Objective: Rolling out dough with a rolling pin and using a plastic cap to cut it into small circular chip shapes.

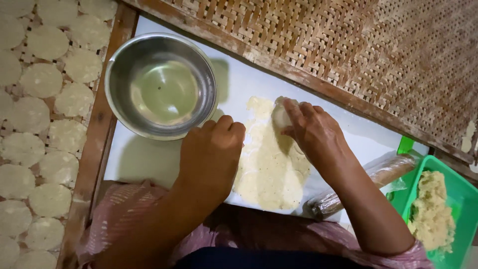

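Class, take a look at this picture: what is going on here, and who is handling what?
A person works a flattened sheet of pale dough on a white board. The right hand presses a small round cutter into the sheet's far end, while the left hand rests on its edge. A steel bowl stands beside it, cut discs lie on a woven tray, and more dough fills a green tub.

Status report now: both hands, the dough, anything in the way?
Left hand fisted on rolled dough sheet. Right hand grips small round cutter at sheet's top. Steel bowl beside left hand, apart. Wrapped rolling pin right of sheet.
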